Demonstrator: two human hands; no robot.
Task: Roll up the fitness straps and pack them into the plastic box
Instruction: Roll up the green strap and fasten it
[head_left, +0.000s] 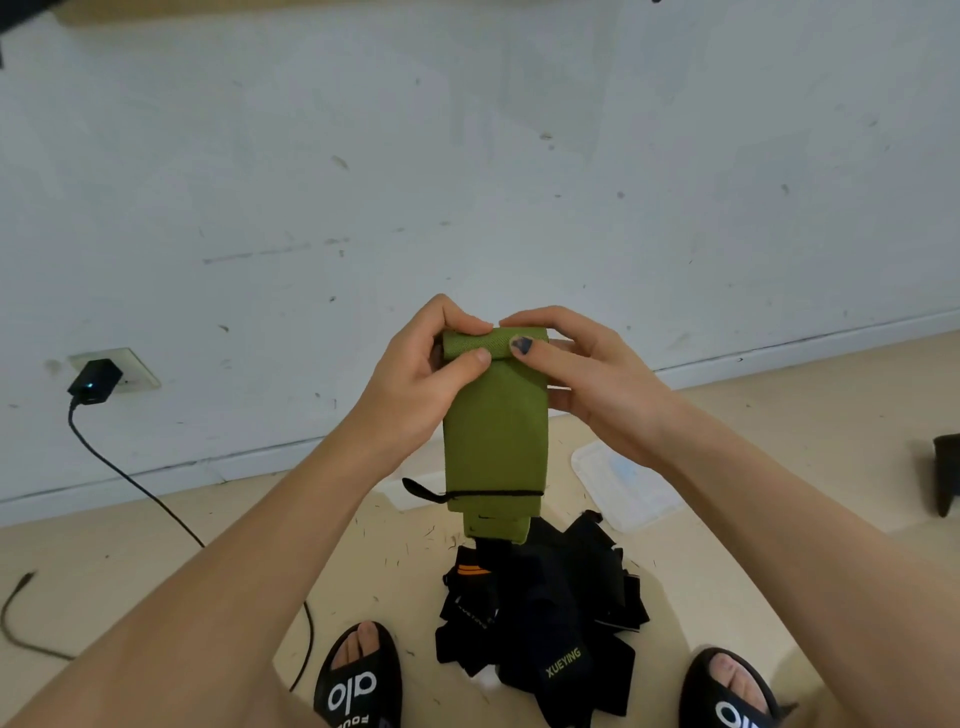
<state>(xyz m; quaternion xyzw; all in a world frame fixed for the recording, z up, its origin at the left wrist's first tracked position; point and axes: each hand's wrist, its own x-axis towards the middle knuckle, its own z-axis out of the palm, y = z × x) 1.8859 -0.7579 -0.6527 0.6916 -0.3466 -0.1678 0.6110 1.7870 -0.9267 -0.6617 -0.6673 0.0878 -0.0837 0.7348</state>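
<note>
Both hands are up in front of the chest, forearms angled in toward each other, working the top end of an olive-green woven fabric fitness strap (496, 436). The left hand (421, 384) has its fingers curled over the rolled top edge with the thumb pressed on the front of the roll, and the right hand (582, 371) grips the other end of that roll the same way, thumb on the front, fingers wrapped behind. The rest of the strap hangs straight down below the hands, with a black stitched line and a small black loop near its lower end. Right under the hanging end sits a messy pile of black fitness straps (550, 613) on the beige floor (779, 545). Just beyond and below the right hand lies a clear plastic lid (623, 486), flat on the floor. Well off past the left hand, a black charger (94, 382) is plugged into a wall socket, its cable trailing down across the floor.
</note>
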